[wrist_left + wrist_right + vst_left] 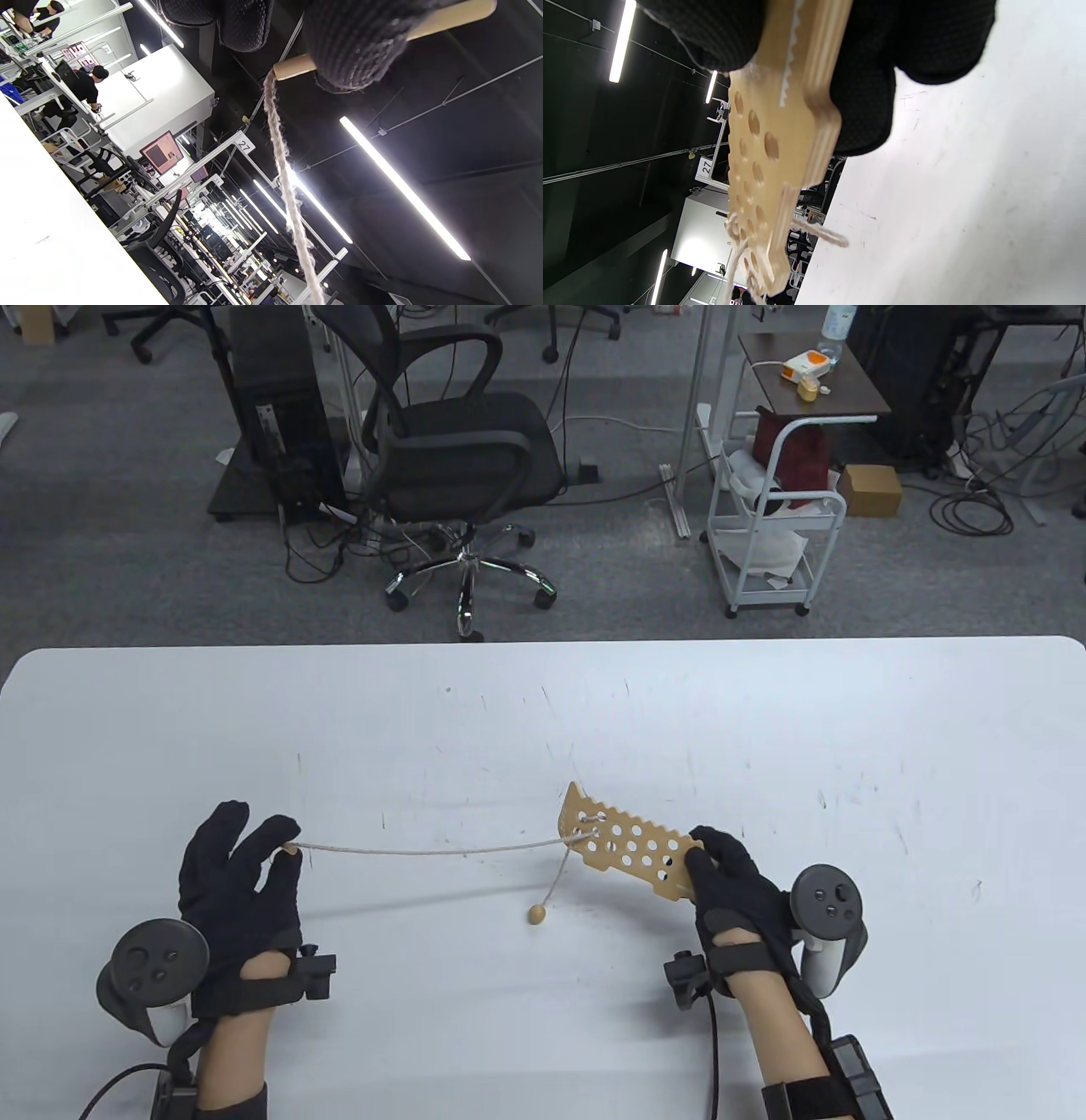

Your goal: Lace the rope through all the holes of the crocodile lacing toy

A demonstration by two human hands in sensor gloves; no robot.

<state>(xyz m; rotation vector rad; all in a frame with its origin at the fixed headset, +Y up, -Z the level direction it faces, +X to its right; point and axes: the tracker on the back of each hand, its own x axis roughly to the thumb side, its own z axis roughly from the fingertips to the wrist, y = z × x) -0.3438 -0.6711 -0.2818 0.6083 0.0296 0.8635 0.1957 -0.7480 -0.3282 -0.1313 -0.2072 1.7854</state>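
behind the white counter (764, 712) stand a black office chair (462, 449) at 12 o'clock and a small white cart (776, 526) at 1 o'clock. the right hand (738, 891), at 4 o'clock on the counter, grips the crocodile lacing toy (624, 844) by its near end, fingers (865, 84) closed around the wood, the board lifted and angled toward 10 o'clock. the left hand (242, 882), at 8 o'clock, pinches the rope's wooden needle (297, 67), drawing the rope (424, 850) nearly taut from the toy's far holes, while the rope's beaded end (537, 914) hangs just below the toy.
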